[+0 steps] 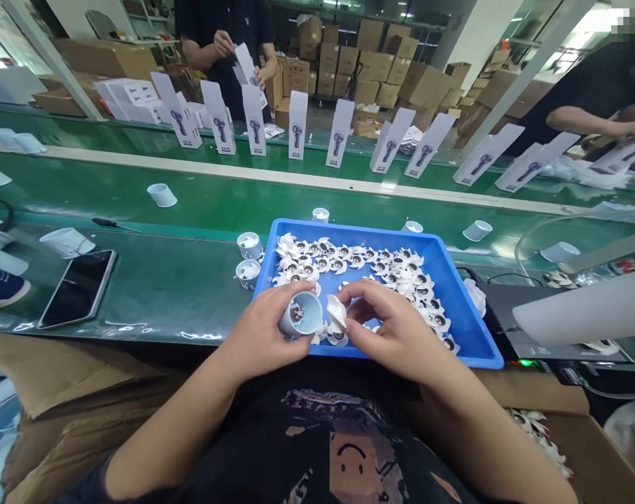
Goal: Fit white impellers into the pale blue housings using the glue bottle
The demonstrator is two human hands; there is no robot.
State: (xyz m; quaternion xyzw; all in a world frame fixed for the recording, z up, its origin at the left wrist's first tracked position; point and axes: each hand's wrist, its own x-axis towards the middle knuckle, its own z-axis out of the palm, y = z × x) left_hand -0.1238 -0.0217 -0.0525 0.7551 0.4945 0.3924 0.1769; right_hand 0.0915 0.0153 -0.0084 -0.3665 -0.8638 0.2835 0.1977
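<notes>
Pale blue cup (302, 313) sat over the near left part of the tray, gripped around its side by the left hand (267, 329), with its open mouth showing and small parts inside too fine to make out. Beside it, just apart from the cup, the right hand (383, 325) pinched a white fan wheel (337, 313) between thumb and fingers.

Under and beyond both hands lay the blue tray (472, 332), holding many loose fan wheels (391, 269), most with dark round centres. Touching or just beside its left wall, two small cups (248, 274) stood one behind the other with white pieces in them. Farther left, on the green bench (180, 280), lay a phone (80, 288), a tipped cup (68, 243) near its far end, and a screwdriver (107, 223) beyond. A white cylinder (584, 308) jutted in from the right, and below it an open carton (601, 448) held more white wheels.

Past the tray, more cups (162, 195) were spread along the green surface. Behind them stood a row of white boxes (297, 126) with raised flaps. Across the line, a person (227, 63) held a similar box, and cartons (370, 66) were piled behind.
</notes>
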